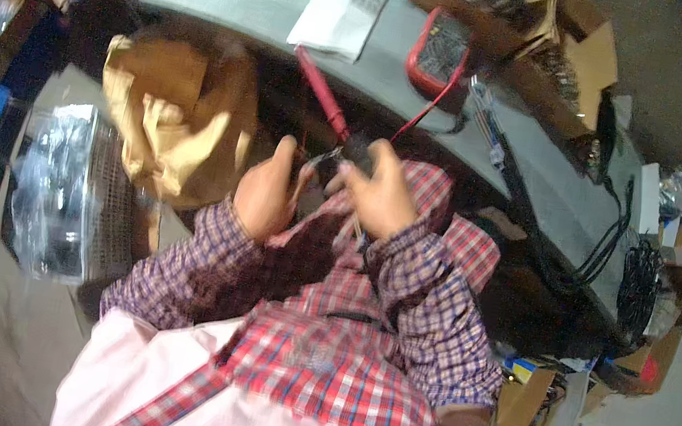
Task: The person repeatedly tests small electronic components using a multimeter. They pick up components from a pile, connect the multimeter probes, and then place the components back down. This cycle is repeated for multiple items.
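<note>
Over my lap, both hands are raised close together. My right hand [385, 198] pinches a small black piece [359, 153] between thumb and fingers; blur hides its kind. A red test probe [323, 93] slants down from the table edge, its lower end meeting that black piece. My left hand [265, 190] is closed with the thumb up, beside thin wire-like strands [323, 158]; what it grips is too blurred to make out. On the table, a red-cased multimeter [439, 52] lies beyond my right hand, with a red lead [425, 114] running down toward me.
The grey table [240, 8] curves across ahead, bearing a printed sheet [341, 8] and black cables [531, 219]. A brown paper bag [181, 112] and a plastic-wrapped package [62, 191] stand left. Cardboard boxes [587, 60] sit at the far right; a coiled black cable [638, 288] hangs nearer.
</note>
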{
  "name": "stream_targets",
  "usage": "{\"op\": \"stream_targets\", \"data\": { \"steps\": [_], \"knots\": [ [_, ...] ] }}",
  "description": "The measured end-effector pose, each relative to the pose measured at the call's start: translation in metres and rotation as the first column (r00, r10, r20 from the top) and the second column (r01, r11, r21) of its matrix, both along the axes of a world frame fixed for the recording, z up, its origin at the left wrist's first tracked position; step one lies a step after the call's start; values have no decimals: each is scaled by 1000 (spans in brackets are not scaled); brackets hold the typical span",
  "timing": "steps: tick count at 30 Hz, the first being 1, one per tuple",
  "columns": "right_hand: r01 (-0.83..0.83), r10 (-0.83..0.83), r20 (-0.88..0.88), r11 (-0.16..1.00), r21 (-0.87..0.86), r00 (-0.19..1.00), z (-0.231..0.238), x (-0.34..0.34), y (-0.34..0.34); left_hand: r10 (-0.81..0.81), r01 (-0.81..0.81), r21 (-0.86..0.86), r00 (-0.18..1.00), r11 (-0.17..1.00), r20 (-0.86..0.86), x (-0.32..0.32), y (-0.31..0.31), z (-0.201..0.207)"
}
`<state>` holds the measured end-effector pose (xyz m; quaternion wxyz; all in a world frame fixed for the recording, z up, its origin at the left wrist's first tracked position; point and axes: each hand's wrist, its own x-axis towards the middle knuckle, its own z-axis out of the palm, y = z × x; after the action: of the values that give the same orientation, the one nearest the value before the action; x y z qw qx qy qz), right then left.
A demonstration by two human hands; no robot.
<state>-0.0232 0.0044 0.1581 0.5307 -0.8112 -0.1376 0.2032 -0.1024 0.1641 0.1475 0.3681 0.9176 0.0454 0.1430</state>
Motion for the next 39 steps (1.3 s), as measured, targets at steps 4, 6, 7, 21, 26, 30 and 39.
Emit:
{"op": "stream_targets", "data": {
  "steps": [4,6,7,21,26,30,39],
  "knots": [
    [40,-40,-27,999,-2,999,18,-11,7,-1,-13,-80,986,997,-167,-8,5,8],
    [41,-41,10,999,12,999,19,-11,7,-11,6,-36,990,999,-138,-6,4,9],
    [41,-41,-8,999,32,999,18,-10,7,-5,-1,-46,991,999,-135,-4,3,10],
    [19,-19,3,1000,16,1000,5,-9,6,-23,4,-119,987,993,-158,0,-1,13],
    [18,-16,-59,999,33,998,14,-7,2,-26,5,-106,980,994,-198,1,-2,18],
    [45,-45,-23,999,3,999,15,-8,1,-42,19,-108,976,994,-214,-7,-3,12],
    [-146,147,-61,989,28,987,33,-10,-14,-112,-15,364,939,931,325,7,26,55]
  ]
}}
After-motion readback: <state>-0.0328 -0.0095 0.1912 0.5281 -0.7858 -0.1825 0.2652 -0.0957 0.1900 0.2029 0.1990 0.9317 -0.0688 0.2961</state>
